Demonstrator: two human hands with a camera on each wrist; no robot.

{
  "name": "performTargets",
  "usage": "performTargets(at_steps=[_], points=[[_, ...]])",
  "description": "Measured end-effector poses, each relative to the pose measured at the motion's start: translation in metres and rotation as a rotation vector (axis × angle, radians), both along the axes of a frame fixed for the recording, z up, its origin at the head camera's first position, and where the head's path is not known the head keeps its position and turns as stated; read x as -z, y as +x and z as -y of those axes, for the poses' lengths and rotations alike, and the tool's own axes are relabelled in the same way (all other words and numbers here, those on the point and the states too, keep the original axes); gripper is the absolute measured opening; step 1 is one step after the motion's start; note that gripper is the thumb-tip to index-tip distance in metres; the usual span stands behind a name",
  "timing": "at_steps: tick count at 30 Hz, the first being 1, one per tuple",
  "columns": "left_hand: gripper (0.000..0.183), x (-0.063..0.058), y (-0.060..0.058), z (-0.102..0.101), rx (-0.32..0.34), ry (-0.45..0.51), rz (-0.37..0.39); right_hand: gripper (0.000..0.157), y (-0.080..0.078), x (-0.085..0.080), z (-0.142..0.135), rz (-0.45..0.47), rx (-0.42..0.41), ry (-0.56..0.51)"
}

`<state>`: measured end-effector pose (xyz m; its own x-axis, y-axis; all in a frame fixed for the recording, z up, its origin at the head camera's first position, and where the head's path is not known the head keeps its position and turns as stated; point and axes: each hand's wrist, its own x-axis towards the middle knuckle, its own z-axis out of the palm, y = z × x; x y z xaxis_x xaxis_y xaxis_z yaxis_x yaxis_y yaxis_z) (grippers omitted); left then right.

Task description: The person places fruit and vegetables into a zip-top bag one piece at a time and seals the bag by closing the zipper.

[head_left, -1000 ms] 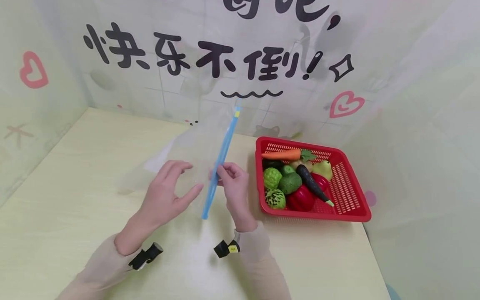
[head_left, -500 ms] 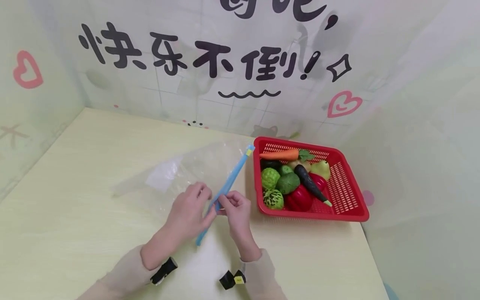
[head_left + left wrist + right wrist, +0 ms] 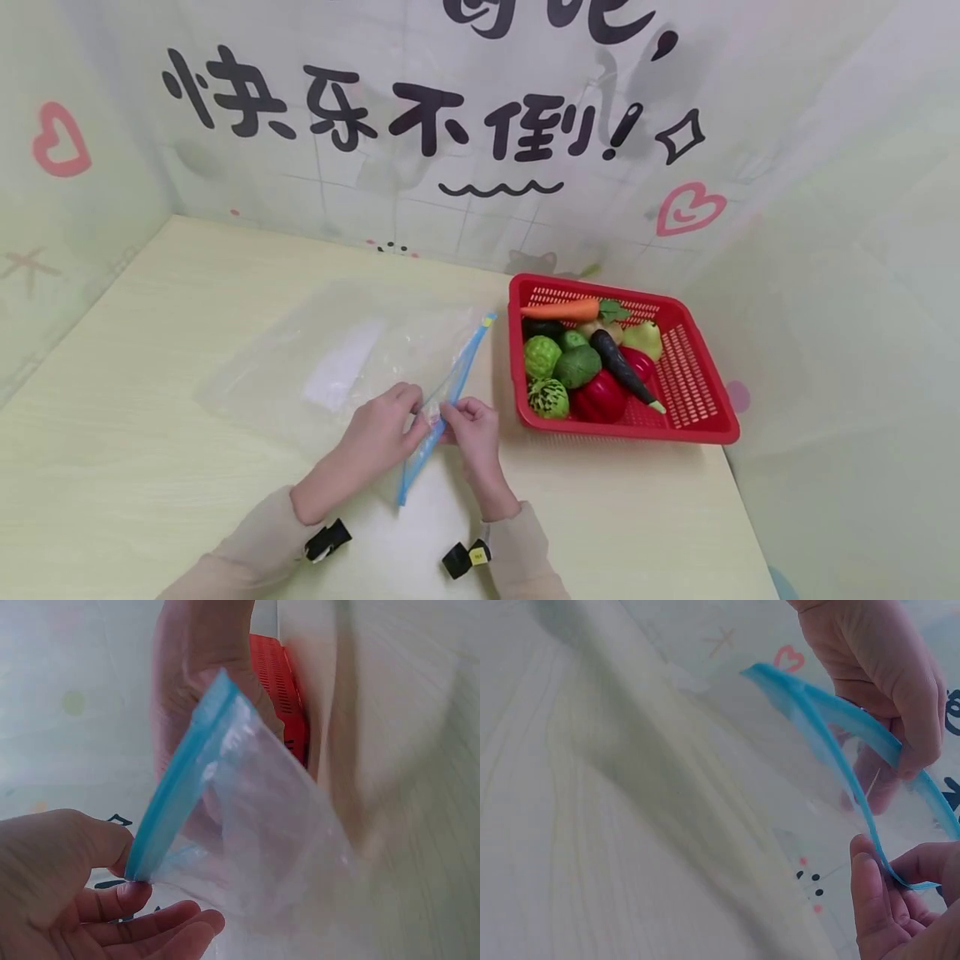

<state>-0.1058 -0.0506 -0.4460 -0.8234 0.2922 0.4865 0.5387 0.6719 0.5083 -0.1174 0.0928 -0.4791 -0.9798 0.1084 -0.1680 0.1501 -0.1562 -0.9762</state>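
Observation:
A clear zip-lock bag (image 3: pixel 300 375) lies across the table with its blue zip edge (image 3: pixel 471 350) toward the basket. At the strip's far end sits a small yellow piece (image 3: pixel 489 320). My left hand (image 3: pixel 378 433) pinches one side of the zip between thumb and index finger. The opposite side is pinched by my right hand (image 3: pixel 476 433). Between the hands the bag's mouth gapes, and in the right wrist view the two blue edges (image 3: pixel 825 735) stand apart. In the left wrist view, the other fingers of the left hand (image 3: pixel 67 885) extend loosely beside the bag.
To the right stands a red plastic basket (image 3: pixel 705 429). It holds a carrot (image 3: pixel 562 311), an eggplant (image 3: pixel 622 367), a pear (image 3: pixel 643 340), a red pepper (image 3: pixel 600 398) and several green items. A printed curtain (image 3: pixel 315 183) hangs behind the table (image 3: pixel 150 333).
Both hands came down toward me with the bag, which now lies flatter on the table. The left hand moved from beside the zip to pinch it, and the mouth has parted.

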Motion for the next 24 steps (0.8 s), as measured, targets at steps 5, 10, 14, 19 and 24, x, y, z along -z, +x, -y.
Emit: performTargets(at_steps=[5, 10, 14, 19, 24], points=[[0.021, 0.010, -0.010, 0.006, 0.000, 0.065, -0.009, 0.013, -0.003, 0.006, -0.002, 0.035, -0.013, 0.047], [0.020, 0.011, -0.023, 0.014, -0.035, 0.132, -0.095, 0.013, -0.009, 0.009, -0.005, 0.068, -0.055, 0.092], [0.019, 0.000, -0.034, 0.027, -0.085, 0.172, -0.116, 0.013, -0.014, 0.010, -0.008, 0.063, -0.079, 0.115], [0.015, -0.016, -0.045, 0.049, -0.178, 0.200, -0.156, 0.011, -0.018, 0.010, -0.011, 0.066, -0.075, 0.087], [0.011, -0.031, -0.048, 0.066, -0.293, 0.224, -0.270, 0.009, -0.019, 0.012, -0.013, 0.098, -0.070, 0.102]])
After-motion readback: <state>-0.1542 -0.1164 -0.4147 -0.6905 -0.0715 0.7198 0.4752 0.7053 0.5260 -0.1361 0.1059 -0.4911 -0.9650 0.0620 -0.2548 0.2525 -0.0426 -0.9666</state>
